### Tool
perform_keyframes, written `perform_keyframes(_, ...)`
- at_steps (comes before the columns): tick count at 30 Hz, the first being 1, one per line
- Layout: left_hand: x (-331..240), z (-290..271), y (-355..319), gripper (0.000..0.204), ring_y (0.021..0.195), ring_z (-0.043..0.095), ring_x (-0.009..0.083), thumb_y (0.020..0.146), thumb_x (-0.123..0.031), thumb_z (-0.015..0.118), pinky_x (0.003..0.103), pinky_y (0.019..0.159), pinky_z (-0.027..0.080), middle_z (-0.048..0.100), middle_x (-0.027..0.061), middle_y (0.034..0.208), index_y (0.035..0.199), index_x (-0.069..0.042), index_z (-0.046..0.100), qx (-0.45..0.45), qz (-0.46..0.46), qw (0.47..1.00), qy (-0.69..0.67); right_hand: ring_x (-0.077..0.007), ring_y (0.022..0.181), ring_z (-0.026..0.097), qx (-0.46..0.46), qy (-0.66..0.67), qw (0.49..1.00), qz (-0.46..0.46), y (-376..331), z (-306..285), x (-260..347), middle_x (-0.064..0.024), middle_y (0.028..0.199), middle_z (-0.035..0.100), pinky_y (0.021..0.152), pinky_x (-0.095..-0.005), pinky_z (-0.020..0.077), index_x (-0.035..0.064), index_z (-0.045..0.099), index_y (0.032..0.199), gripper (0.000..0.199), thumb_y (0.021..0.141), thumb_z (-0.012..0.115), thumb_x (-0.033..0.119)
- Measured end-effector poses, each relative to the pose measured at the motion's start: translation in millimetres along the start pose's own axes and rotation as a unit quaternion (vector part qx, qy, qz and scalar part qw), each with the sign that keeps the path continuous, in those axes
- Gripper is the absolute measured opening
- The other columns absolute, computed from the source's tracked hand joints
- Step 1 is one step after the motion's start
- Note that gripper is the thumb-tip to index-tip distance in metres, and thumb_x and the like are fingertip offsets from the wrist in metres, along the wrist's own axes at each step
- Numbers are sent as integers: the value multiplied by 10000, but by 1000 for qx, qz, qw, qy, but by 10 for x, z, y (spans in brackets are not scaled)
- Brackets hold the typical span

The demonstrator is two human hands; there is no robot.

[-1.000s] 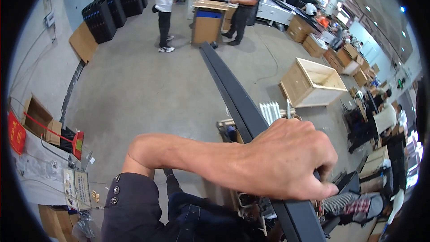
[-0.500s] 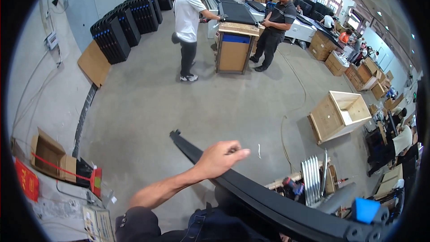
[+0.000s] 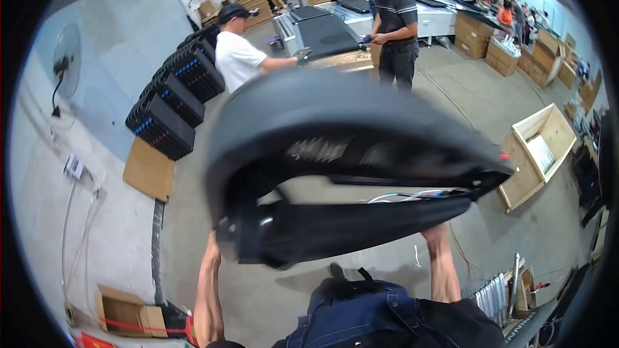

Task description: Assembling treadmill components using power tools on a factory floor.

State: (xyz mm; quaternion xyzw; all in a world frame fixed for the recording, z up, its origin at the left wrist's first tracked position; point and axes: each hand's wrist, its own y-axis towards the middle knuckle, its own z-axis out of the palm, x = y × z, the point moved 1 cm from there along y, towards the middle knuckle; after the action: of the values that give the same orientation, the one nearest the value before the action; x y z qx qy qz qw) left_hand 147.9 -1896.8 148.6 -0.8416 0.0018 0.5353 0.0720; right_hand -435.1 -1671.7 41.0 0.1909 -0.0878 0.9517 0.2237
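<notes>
Black curved frame [image 3: 361, 148] raised above fingers, spanning left hand [image 3: 215, 242] to right hand [image 3: 438, 234]; fingers hidden behind it, closure cannot be told; loose wires [image 3: 412, 197] above right fingers; advisable: support both ends evenly, keep wires unpinched, clear wooden crate [image 3: 516, 183] right of fingers.

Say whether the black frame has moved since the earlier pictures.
Yes: against the metal tubes, the black frame has moved up and left in view, no longer alongside them.
</notes>
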Motion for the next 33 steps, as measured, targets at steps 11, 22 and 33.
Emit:
perform_keyframes(11,1837,1554,2956,504,666,566,247,968,-509,419,380,593,432,599,128,753,940,-20,539,177,-256,942,-121,-195,584,457,255,-106,949,150,3432,0,-484,-121,687,511,555,-307,392,-18,602,803,827,1038,180,654)
perform_keyframes(22,1845,5048,6175,398,611,560,169,973,-389,415,317,593,411,593,70,676,800,-67,573,197,-259,920,-217,-241,560,507,89,-337,914,210,6468,-446,704,-135,632,529,661,-342,440,5,580,722,724,1090,169,474)
perform_keyframes(33,2348,6948,7887,316,568,585,192,916,-269,508,321,563,447,604,90,672,807,-6,646,183,-314,916,-169,-285,617,531,49,-327,920,209,8559,-2155,1040,-172,661,592,544,-350,438,-6,622,726,686,1064,294,493)
